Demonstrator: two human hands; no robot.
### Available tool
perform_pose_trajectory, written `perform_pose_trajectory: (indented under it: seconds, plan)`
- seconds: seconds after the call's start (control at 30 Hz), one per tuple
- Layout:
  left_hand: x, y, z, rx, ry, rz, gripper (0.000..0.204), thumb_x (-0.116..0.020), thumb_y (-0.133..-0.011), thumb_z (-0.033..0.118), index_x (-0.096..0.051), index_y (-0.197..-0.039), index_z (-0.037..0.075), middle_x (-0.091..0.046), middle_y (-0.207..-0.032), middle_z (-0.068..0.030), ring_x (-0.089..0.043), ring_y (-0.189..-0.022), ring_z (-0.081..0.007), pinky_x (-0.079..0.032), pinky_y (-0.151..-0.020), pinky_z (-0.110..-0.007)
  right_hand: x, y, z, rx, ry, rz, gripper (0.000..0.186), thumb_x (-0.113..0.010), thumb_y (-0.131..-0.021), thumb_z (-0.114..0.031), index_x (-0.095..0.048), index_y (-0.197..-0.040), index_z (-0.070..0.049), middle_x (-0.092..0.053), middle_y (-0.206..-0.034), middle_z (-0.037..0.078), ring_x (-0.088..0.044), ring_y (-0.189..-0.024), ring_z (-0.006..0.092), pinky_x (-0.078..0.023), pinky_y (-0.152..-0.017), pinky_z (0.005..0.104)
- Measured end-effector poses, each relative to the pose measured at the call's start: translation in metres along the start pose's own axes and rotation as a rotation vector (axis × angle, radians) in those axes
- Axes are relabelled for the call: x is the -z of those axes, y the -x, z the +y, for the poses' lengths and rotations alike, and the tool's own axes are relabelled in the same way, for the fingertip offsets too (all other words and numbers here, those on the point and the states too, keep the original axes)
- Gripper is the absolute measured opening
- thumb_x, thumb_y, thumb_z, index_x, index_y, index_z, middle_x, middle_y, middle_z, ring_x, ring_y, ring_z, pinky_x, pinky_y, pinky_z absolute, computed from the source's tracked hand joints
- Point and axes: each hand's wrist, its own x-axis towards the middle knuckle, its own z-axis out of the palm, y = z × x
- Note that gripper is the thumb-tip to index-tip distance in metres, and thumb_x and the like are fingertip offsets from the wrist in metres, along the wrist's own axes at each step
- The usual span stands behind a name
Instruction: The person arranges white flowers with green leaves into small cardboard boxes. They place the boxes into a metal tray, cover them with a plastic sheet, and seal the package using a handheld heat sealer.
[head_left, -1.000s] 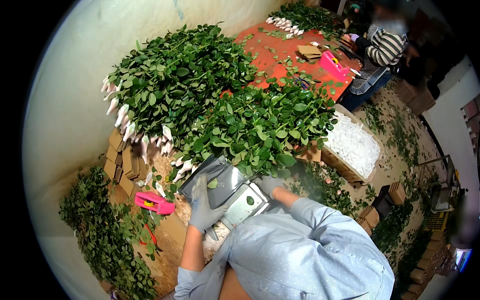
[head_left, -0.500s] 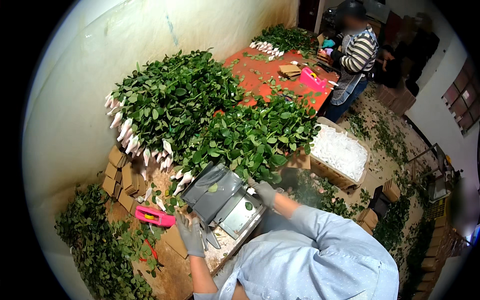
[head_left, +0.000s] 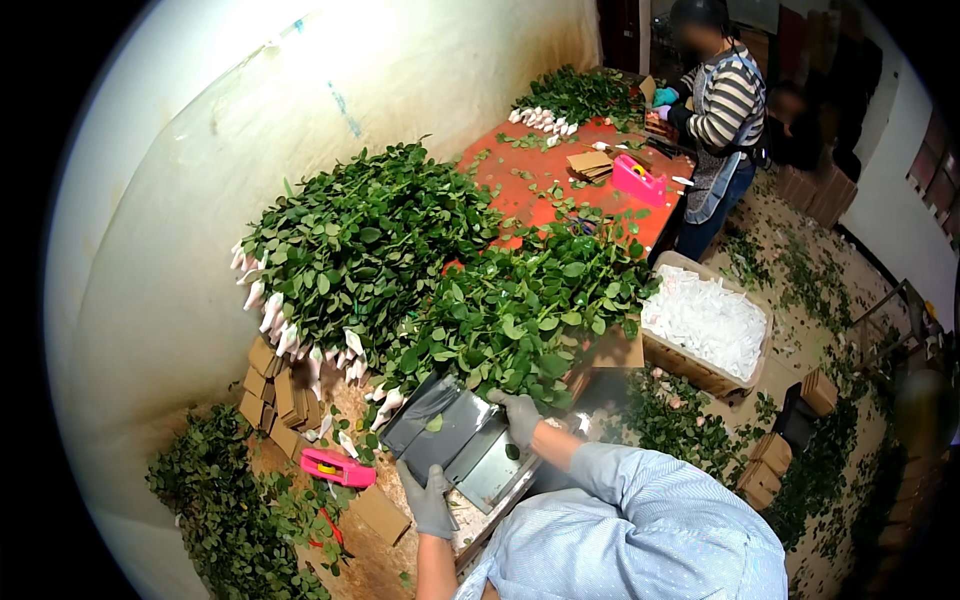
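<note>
At edges of the grey tray [head_left: 460, 430], left hand [head_left: 430, 505] with grip spread, right hand [head_left: 519, 416] (closure hard to tell).

Flower-packing wkshp, it seemed on my feed.
I saw heaped leafy stems [head_left: 360, 235], pink tape dispensers [head_left: 637, 183], cardboard pcs [head_left: 380, 514], red worktable [head_left: 515, 168] w/ aproned co-worker [head_left: 722, 115], leaf litter [head_left: 690, 425] on flr [head_left: 784, 300].

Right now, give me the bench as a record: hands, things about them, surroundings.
left hand: gloved, at near-left edge of grey panelled tray; grip unclear
right hand: gloved, at tray's far-right edge; grip unclear
on tray: two loose leaves
left of tray: pink tape dispenser, cardboard sheet
beyond tray: leafy stems
right: bin of white pieces
background: co-worker beside red table
</note>
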Motion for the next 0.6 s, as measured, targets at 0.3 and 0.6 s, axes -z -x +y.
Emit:
perform_pose_trajectory:
  seconds: [0.3,0.6]
  plan:
    - [0.017,-0.001,0.007,0.133,0.431,0.149,0.063,-0.062,-0.099,0.024,-0.037,-0.153,0.002,-0.053,-0.141,-0.0171,-0.064,-0.114,-0.0281,-0.058,-0.085,-0.04,-0.056,0.077,-0.037,0.591,0.912,-0.149,0.023,-0.056,-0.092,-0.013,-0.073,-0.102,-0.001,-0.07,-0.096,0.026,-0.066,-0.08,0.0396,-0.05,-0.074,0.0464]
    - [0.04,0.013,0.079,-0.331,-0.14,0.411,0.054,-0.052,-0.105,0.028,-0.047,-0.146,-0.006,-0.057,-0.139,-0.0196,-0.056,-0.125,-0.0259,-0.042,-0.109,-0.039,-0.104,0.119,-0.077,1.055,1.339,-0.407,0.018,-0.05,-0.095,-0.014,-0.066,-0.101,-0.006,-0.066,-0.088,0.018,-0.063,-0.084,0.037,-0.048,-0.081,0.0461]
